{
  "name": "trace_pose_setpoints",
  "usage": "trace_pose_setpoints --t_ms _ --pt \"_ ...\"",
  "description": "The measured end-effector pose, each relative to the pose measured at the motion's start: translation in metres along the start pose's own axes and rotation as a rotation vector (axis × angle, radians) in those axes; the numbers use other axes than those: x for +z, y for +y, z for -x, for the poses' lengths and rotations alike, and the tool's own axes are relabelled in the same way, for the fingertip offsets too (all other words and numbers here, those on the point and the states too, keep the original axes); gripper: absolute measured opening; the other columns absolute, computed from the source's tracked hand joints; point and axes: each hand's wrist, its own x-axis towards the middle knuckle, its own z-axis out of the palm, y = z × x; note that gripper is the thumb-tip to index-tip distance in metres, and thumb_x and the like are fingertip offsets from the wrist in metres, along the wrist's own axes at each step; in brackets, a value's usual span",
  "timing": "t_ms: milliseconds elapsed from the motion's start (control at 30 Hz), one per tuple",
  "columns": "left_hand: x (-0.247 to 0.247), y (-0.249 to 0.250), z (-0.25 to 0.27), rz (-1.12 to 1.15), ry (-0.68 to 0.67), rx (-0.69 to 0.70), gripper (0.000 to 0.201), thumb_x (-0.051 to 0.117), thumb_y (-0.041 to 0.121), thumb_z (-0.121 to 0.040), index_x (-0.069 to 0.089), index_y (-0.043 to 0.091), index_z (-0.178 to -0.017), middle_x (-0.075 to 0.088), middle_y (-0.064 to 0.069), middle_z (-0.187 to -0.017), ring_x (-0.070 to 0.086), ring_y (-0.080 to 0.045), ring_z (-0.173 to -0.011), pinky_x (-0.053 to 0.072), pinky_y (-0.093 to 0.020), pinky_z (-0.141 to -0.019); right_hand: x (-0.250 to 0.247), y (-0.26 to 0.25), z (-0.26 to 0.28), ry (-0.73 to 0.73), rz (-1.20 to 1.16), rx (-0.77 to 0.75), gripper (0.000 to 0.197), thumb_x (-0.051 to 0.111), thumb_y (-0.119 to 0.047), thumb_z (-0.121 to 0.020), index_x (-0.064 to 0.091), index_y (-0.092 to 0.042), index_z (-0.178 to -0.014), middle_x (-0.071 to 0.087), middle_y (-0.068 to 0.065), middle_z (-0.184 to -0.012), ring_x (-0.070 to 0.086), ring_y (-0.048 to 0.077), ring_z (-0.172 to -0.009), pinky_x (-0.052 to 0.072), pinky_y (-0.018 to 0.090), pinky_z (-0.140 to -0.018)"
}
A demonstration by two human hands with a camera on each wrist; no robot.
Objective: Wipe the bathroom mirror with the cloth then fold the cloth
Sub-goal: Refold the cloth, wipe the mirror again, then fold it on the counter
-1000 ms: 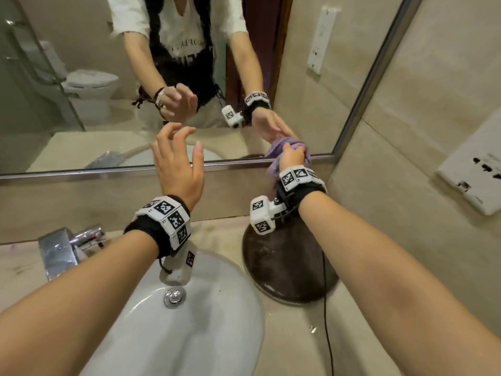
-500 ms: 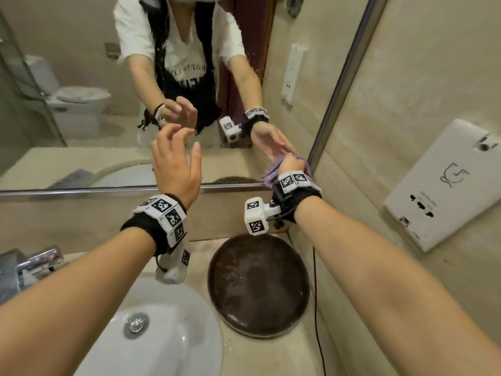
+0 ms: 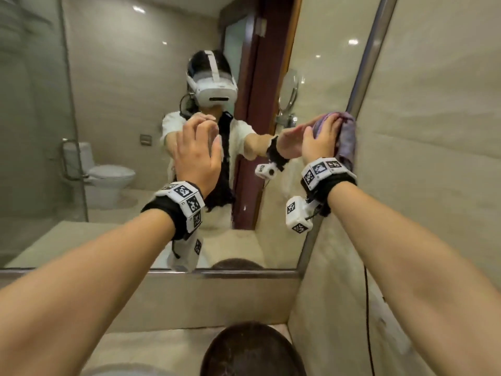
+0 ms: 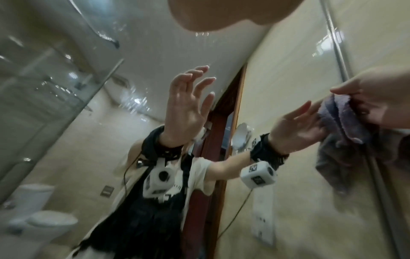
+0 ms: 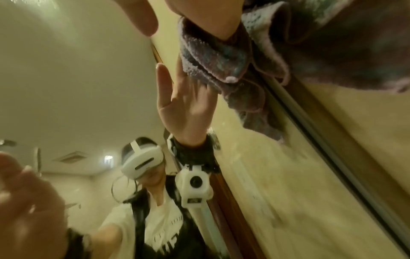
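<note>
The bathroom mirror (image 3: 122,104) fills the wall ahead and reflects me. A bunched purple cloth (image 3: 348,139) lies against the glass at the mirror's right edge, partly over the metal frame, with a loose end hanging down. My right hand (image 3: 321,139) presses it to the glass; the reflection shows a flat palm and straight fingers. The right wrist view shows the cloth (image 5: 221,57) folded under a finger (image 5: 210,17). My left hand (image 3: 198,153) is raised in front of the mirror's middle, fingers loosely spread, holding nothing and not touching the cloth (image 4: 341,119).
The mirror's metal frame (image 3: 363,69) meets a tiled side wall (image 3: 433,131) right beside the cloth. Below, a dark round tray (image 3: 252,351) sits on the counter (image 3: 151,348) in the corner. A black cable (image 3: 367,308) runs down the side wall.
My right hand has slid the cloth upward along the mirror's right edge from near the bottom corner. My left hand has risen too, and my view has tilted up.
</note>
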Motion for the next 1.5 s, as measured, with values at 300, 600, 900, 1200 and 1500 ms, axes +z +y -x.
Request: trace_pose_setpoints --t_ms 300,600,900,1200,1500 --pt "-0.001 0.037 -0.096 0.034 0.133 -0.03 0.03 0.044 0.026 -0.092 0.055 0.009 -0.115 0.049 -0.01 -0.125 0.045 -0.026 -0.112 0.035 -0.032 -0.092 -0.052 -0.095 -0.092 -0.05 0.185 -0.224 0.074 0.045 -0.029 -0.096 0.0 -0.002 -0.149 -0.004 0.017 -0.157 -0.003 0.028 -0.146 0.002 0.033 -0.119" --pt "-0.034 0.012 -0.115 -0.004 0.2 -0.097 0.029 0.043 0.026 -0.092 0.053 0.011 -0.115 0.049 -0.009 -0.122 0.044 -0.024 -0.112 0.034 -0.03 -0.093 0.004 -0.173 -0.041 -0.266 0.086 -0.631 0.077 0.051 -0.022 -0.093 0.002 -0.006 -0.15 -0.002 0.008 -0.159 -0.001 0.019 -0.146 -0.001 0.021 -0.114" --pt "-0.064 0.003 -0.108 -0.078 0.191 -0.096 0.035 0.04 0.027 -0.09 0.053 0.009 -0.117 0.049 -0.011 -0.123 0.044 -0.024 -0.113 0.032 -0.028 -0.094 -0.003 -0.206 -0.031 -0.077 0.271 -0.618 0.048 0.044 -0.015 -0.09 0.04 -0.01 -0.138 0.038 0.013 -0.142 0.041 0.032 -0.127 0.039 0.039 -0.101" --pt "-0.069 0.009 -0.101 -0.143 0.171 0.012 0.031 0.045 0.028 -0.09 0.055 0.01 -0.114 0.049 -0.011 -0.124 0.045 -0.024 -0.111 0.038 -0.035 -0.093 -0.011 -0.19 -0.044 0.162 0.755 -0.76 0.034 0.049 -0.012 -0.085 0.05 -0.006 -0.119 0.047 0.014 -0.123 0.038 0.032 -0.119 0.031 0.045 -0.1" --pt "-0.074 -0.017 -0.091 -0.209 0.178 -0.07 0.029 0.048 0.025 -0.091 0.053 0.011 -0.116 0.043 -0.01 -0.13 0.043 -0.024 -0.116 0.036 -0.035 -0.097 0.022 -0.174 -0.037 0.053 0.625 -0.855 0.06 0.035 -0.035 -0.099 0.019 0.0 -0.146 0.022 0.021 -0.152 0.016 0.034 -0.143 0.012 0.042 -0.117"
